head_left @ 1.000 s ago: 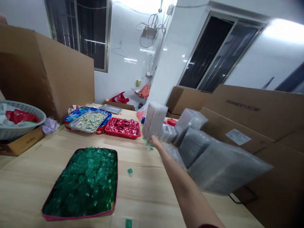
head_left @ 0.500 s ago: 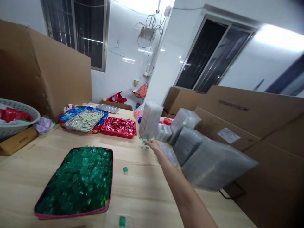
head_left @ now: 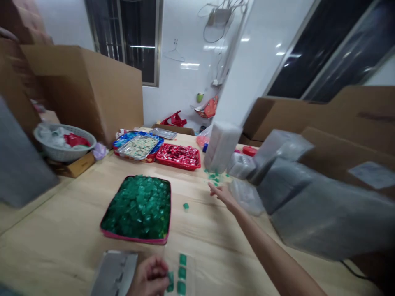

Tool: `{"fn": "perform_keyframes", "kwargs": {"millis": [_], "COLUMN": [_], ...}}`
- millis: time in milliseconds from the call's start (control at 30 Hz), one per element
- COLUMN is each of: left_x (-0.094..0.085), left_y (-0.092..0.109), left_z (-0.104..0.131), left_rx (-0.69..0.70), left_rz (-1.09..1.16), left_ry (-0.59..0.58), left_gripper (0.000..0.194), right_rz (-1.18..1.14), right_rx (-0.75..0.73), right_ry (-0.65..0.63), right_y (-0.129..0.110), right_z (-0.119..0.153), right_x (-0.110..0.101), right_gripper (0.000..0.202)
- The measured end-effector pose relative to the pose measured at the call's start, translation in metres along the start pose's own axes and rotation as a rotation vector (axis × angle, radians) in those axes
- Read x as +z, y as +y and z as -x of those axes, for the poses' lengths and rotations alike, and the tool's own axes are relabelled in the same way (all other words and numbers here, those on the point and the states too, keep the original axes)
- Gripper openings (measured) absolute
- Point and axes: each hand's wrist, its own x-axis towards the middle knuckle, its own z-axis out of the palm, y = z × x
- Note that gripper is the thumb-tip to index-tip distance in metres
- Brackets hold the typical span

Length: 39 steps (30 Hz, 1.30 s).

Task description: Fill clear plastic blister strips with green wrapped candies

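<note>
At the bottom edge, my left hand (head_left: 151, 273) pinches a green translucent square piece (head_left: 170, 281) at its fingertips. It is over the left side of a clear plastic tray (head_left: 191, 273), where a column of green pieces (head_left: 182, 272) lies. My right hand (head_left: 224, 195) reaches forward with the index finger stretched out, nothing visible in it. Just beyond its fingertips are several scattered green pieces (head_left: 216, 178). One loose green piece (head_left: 185, 206) rests mid-table. A pink-rimmed tray (head_left: 138, 239) heaped with green pieces stands left of centre.
A grey box-like object (head_left: 117, 267) is beside my left hand. Behind are a red tray (head_left: 193, 167) of red-wrapped pieces and a metal tray (head_left: 123, 153) of pale pieces. Stacked clear plastic trays (head_left: 224, 144), wrapped bundles (head_left: 286, 181) and cartons (head_left: 324, 111) line the right.
The view has swung right-to-left across the scene, showing more of the left side. My left hand has come into view with a green piece. More green pieces show in the clear tray.
</note>
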Motion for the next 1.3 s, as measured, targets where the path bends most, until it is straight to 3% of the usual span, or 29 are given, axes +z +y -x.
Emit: {"fn": "perform_keyframes", "kwargs": {"millis": [100,233,300,367,467,667,867,1100,1200,1300], "left_x": [0.012,0.028,0.032,0.035,0.038,0.032,0.018,0.025,0.027,0.028], "left_y": [0.006,0.023,0.029,0.031,0.026,-0.001,-0.024,-0.032,-0.034,-0.032], "left_z": [0.003,0.011,0.011,0.01,0.013,0.021,0.019,0.02,0.021,0.024], "left_rx": [0.072,0.133,0.139,0.116,0.056,0.013,0.176,0.334,0.39,0.423], "left_rz": [0.047,0.017,0.004,0.007,0.016,-0.093,-0.714,-0.976,-1.186,-1.216], "left_ry": [0.114,0.131,0.073,0.027,-0.032,-0.079,-0.052,0.062,0.043,0.012], "left_gripper": [0.025,0.019,0.018,0.019,0.021,0.022,0.004,0.017,0.022,0.024], "right_rz": [-0.15,-0.491,-0.584,-0.648,-0.699,-0.669,-0.411,0.04,0.202,0.29], "right_rx": [-0.078,-0.14,-0.125,-0.113,-0.108,-0.029,0.0,-0.252,-0.362,-0.409], "right_ry": [-0.127,-0.54,-0.579,-0.514,-0.407,-0.332,-0.226,-0.102,-0.12,-0.147], "right_y": [-0.002,-0.011,-0.015,-0.014,-0.006,0.019,0.038,0.033,0.033,0.023], "right_z": [0.065,0.168,0.201,0.22,0.235,0.257,0.27,0.272,0.27,0.26], "right_x": [0.03,0.071,0.086,0.093,0.094,0.102,0.122,0.127,0.124,0.116], "right_gripper": [0.043,0.037,0.035,0.033,0.029,0.024,0.014,0.015,0.022,0.022]}}
